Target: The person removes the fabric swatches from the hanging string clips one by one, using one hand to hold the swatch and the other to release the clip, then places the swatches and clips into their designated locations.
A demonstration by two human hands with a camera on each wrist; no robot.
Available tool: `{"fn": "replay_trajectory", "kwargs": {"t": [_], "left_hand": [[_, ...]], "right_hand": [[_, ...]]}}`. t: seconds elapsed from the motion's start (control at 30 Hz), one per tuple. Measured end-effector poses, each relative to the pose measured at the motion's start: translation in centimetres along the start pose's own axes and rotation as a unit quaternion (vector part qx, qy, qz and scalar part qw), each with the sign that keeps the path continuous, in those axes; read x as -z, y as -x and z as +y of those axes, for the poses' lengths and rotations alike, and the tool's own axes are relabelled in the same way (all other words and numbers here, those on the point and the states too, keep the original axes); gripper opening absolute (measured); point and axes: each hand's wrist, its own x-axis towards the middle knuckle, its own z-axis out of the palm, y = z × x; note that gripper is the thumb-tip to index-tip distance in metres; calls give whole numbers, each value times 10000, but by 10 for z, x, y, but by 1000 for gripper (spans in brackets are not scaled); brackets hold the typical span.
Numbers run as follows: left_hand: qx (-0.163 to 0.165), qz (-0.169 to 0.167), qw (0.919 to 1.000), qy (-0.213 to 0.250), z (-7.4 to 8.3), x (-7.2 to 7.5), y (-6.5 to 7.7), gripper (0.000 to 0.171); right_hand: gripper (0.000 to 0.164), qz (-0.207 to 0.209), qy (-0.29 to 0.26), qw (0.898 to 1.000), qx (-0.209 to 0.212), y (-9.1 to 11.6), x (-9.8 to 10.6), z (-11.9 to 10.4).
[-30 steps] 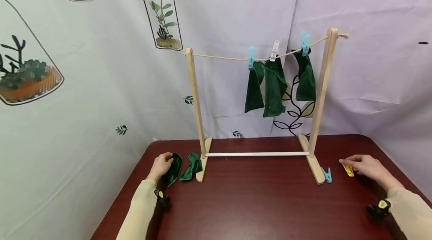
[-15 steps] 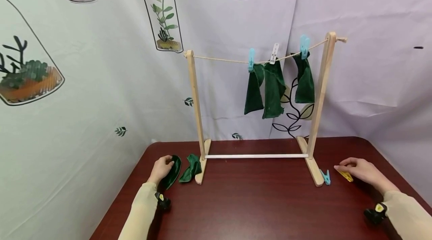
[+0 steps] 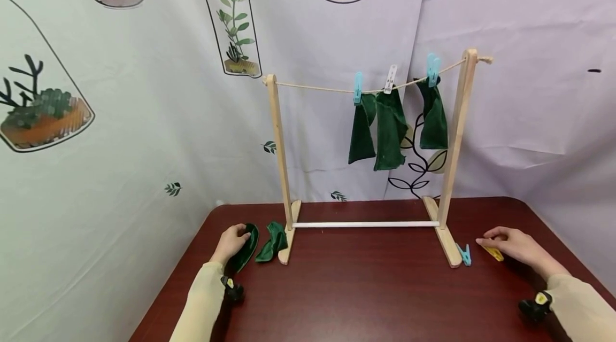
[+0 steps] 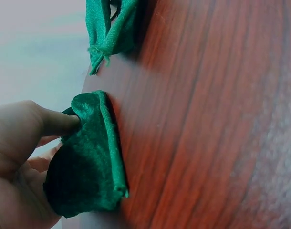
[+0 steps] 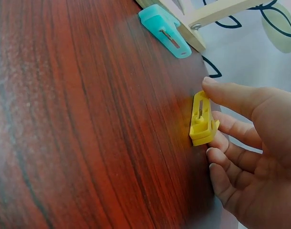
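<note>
At the table's left side, my left hand (image 3: 231, 244) pinches a piece of dark green velvet cloth (image 4: 86, 167) between thumb and fingers. A second green cloth (image 3: 273, 243) lies crumpled beside it, against the stand's left foot. On the far right, my right hand (image 3: 517, 247) holds a yellow clothespin (image 5: 201, 121) between thumb and fingers, low over the table. A light blue clothespin (image 5: 165, 32) lies next to the stand's right foot. Three green cloths hang from the rope (image 3: 313, 86): one under a blue clothespin (image 3: 357, 88), one under a white clothespin (image 3: 391, 79), one under another blue clothespin (image 3: 433, 70).
Between the hands stands a wooden drying rack (image 3: 280, 149), with a white bar (image 3: 366, 224) low across it. The dark red-brown table (image 3: 366, 288) stretches out in front. Behind hangs a pale curtain (image 3: 159, 91) printed with plants.
My right hand has shifted slightly left with the yellow clothespin, which has tilted. My left hand keeps its grip on the cloth. The head view has tipped up a little.
</note>
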Motion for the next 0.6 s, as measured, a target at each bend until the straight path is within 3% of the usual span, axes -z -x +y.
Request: {"fn": "replay_trajectory", "kwargs": {"t": [0.3, 0.6], "left_hand": [[-36, 157, 9998, -97, 7, 9, 1, 34], [-23, 368, 9986, -373, 18, 28, 1, 28]], "right_hand": [[55, -167, -299, 9991, 241, -3, 10, -2], [49, -135, -548, 9975, 424, -7, 35, -8]]}}
